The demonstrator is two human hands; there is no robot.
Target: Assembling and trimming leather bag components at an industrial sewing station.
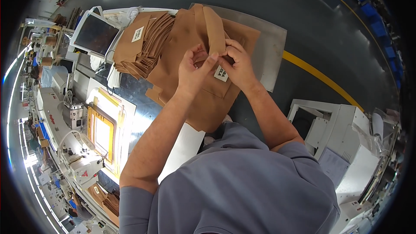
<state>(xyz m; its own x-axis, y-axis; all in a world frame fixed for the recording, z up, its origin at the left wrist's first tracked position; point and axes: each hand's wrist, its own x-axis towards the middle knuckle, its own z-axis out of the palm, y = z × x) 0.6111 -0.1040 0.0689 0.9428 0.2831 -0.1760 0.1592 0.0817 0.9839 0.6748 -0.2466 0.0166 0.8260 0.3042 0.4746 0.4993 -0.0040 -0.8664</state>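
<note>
Brown fabric pieces lie spread over the table in front of me. A folded brown strip runs down from the far side to my fingers. My left hand pinches the near end of this strip between thumb and fingers. On the other side, my right hand closes its thumb and fingers on the same end, and the two hands nearly meet. Just below them, partly covered by the right hand, a white printed label sits on the brown fabric. Exactly what lies between the fingertips is hidden.
To the left is a fanned stack of brown pieces with a white label on top. Beyond it stands a dark screen. A sewing machine with a lit yellow frame is at left. A white cabinet stands right.
</note>
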